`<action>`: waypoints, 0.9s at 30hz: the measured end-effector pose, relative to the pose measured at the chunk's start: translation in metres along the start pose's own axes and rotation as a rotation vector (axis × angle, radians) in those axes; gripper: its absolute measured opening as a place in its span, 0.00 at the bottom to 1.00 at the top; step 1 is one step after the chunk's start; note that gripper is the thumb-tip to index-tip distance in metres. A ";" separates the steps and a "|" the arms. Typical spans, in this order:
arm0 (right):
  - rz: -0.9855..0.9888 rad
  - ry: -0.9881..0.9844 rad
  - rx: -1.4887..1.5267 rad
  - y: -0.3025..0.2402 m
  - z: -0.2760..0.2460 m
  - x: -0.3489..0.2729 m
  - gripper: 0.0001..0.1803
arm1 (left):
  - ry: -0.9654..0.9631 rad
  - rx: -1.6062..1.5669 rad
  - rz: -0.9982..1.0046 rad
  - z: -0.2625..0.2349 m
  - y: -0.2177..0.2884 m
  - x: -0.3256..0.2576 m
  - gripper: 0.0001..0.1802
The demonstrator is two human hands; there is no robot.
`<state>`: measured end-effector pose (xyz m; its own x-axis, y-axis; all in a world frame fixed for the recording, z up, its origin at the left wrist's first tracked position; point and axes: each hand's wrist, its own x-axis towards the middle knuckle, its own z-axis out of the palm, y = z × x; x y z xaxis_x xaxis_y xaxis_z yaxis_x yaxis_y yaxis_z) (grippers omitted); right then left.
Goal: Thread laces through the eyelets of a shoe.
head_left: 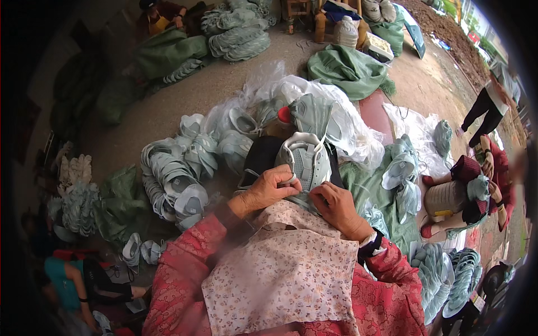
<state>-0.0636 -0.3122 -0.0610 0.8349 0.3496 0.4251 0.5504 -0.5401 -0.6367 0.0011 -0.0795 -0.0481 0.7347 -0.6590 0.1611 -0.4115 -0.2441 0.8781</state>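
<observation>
A pale grey-green shoe upper (307, 162) with a white lace loop (301, 138) around its opening lies in front of my lap, the opening pointing away from me. My left hand (268, 191) is closed at its near left edge, thumb and forefinger pinching the upper's rim. On the near right side, my right hand (338, 208) has its fingers bent together in a pinch at the edge; whatever is between the fingertips is too small to make out. Beyond stands another grey-green upper (314, 115) with a red round piece (284, 115) beside it.
Stacked uppers (174, 176) lie to the left, and more bundles (434, 280) at the lower right. Clear plastic sheeting (358, 131) and a green sack (347, 70) are beyond. A person in red (499, 185) sits at the right with uppers; another in teal (64, 283) is at the lower left.
</observation>
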 end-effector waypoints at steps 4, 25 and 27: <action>-0.082 -0.007 -0.079 0.000 0.001 -0.001 0.08 | 0.008 -0.008 0.012 0.001 -0.001 -0.001 0.05; -0.240 -0.188 -0.040 -0.007 0.004 0.005 0.08 | -0.007 0.011 0.034 0.003 -0.002 0.002 0.05; -0.156 -0.172 -0.008 -0.010 0.001 0.006 0.08 | -0.002 0.022 0.035 0.003 -0.003 0.002 0.06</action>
<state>-0.0643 -0.3041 -0.0521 0.7291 0.5540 0.4019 0.6733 -0.4751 -0.5666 0.0024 -0.0826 -0.0513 0.7183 -0.6692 0.1905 -0.4488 -0.2364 0.8618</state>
